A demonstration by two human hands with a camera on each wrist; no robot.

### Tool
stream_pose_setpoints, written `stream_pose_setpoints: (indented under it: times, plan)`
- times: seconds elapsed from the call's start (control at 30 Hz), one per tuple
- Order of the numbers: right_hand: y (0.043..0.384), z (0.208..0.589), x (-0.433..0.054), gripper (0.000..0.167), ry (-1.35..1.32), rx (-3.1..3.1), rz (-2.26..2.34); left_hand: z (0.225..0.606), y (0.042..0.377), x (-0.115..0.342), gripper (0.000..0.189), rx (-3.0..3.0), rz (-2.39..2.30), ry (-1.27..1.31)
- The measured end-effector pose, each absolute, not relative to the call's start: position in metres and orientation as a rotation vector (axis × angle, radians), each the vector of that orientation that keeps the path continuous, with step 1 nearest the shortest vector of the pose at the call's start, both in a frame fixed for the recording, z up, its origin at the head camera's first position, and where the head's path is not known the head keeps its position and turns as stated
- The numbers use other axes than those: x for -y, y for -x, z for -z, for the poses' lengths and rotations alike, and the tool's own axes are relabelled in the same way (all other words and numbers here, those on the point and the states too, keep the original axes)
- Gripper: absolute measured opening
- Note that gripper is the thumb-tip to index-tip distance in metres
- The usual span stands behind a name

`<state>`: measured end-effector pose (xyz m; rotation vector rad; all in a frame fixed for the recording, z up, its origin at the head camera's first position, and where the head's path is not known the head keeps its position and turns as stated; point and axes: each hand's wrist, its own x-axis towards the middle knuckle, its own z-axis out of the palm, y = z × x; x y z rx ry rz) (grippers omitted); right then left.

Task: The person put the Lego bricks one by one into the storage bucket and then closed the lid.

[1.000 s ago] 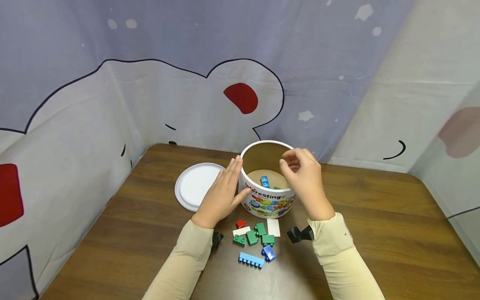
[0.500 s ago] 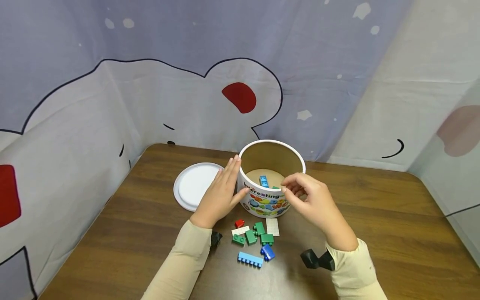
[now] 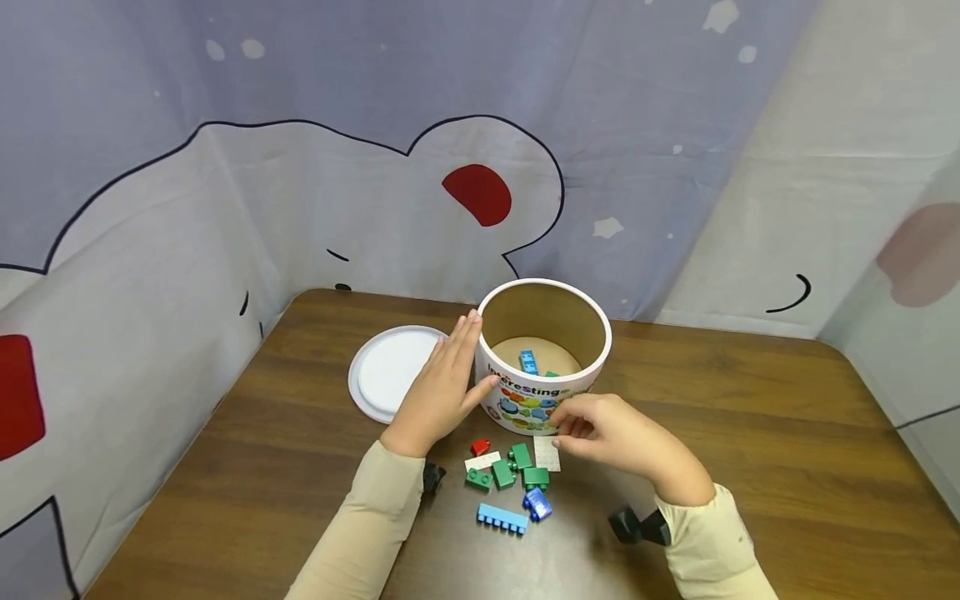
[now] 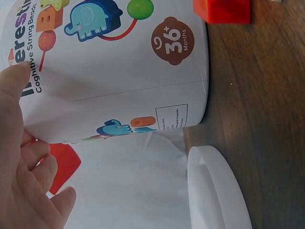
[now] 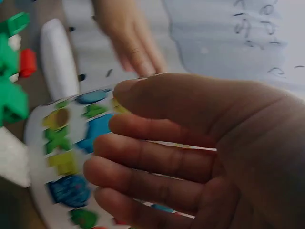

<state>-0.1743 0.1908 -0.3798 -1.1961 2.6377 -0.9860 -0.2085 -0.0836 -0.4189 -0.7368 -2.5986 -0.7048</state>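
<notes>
My left hand (image 3: 442,387) rests with straight fingers against the left side of a white round bucket (image 3: 517,412), its thumb on the printed wall. In front of the bucket, my right hand (image 3: 611,437) hovers beside a flat white building plate (image 3: 546,455), fingers loosely bent. Nothing lies between those fingers in the right wrist view. Around the plate are several green building bricks (image 3: 519,457), a red brick (image 3: 480,447) and a thin white strip piece (image 3: 482,461). Closer to me lie a dark blue brick (image 3: 537,505) and a long light blue brick (image 3: 502,518).
Inside the bucket sit a blue brick (image 3: 528,362) and part of a green one, mostly hidden by the near rim. Left of the bucket, a white lid (image 3: 390,375) lies on the wooden table (image 3: 750,433). A printed curtain (image 3: 337,192) hangs behind the table.
My right hand has come down from over the bucket's rim, first toward me and right, then to beside the white plate. The left hand has stayed on the bucket.
</notes>
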Motion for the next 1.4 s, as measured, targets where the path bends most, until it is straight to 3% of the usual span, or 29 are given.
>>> stream_pose_setpoints:
  times: [0.63, 1.4]
  plan:
    - [0.179, 0.420, -0.178, 0.023, 0.999, -2.733, 0.604, 0.419, 0.208, 0.092, 0.083, 2.610, 0.707, 0.732]
    - [0.168, 0.428, -0.166, 0.035, 0.888, -2.884, 0.507, 0.418, 0.206, 0.092, 0.082, 2.612, 0.695, 0.735]
